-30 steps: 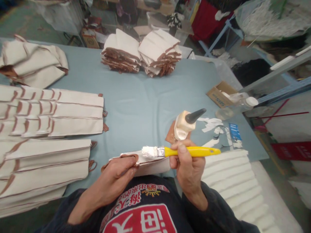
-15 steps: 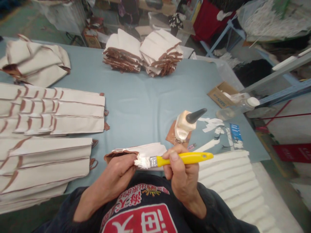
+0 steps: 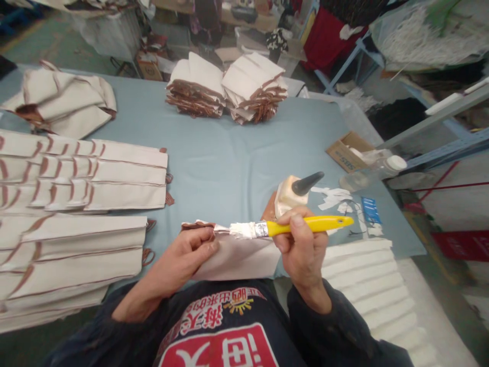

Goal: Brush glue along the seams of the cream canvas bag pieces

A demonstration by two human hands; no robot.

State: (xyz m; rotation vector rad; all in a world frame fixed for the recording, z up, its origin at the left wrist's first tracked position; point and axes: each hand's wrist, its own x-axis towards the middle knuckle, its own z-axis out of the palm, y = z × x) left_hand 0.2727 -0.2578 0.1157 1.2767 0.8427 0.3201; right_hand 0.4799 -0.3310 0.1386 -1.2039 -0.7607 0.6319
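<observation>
My right hand [image 3: 303,239] is closed round the yellow handle of a paintbrush [image 3: 309,225]. Thick white paste coats the bristles, which point left and touch the top edge of a cream fabric piece with brown trim [image 3: 240,257]. My left hand [image 3: 193,252] pinches that piece near its brown end, at the table's front edge. Just beyond my right hand stands a cream, paste-smeared container [image 3: 289,195] with a dark spout-like cone [image 3: 308,182] tilted to the right. Part of the brown pad under it shows at its left.
Rows of overlapping cream pieces [image 3: 126,188] cover the left side, with a crumpled heap [image 3: 69,99] behind. Two stacks [image 3: 252,84] stand at the back. A cardboard box [image 3: 346,151], a clear bottle [image 3: 376,171] and white scraps [image 3: 332,198] lie right. White strips [image 3: 362,285] spread at front right.
The brush has moved right and slightly away from me, from beside my left hand along the fabric's edge. The fabric now shows a broad pale face towards me.
</observation>
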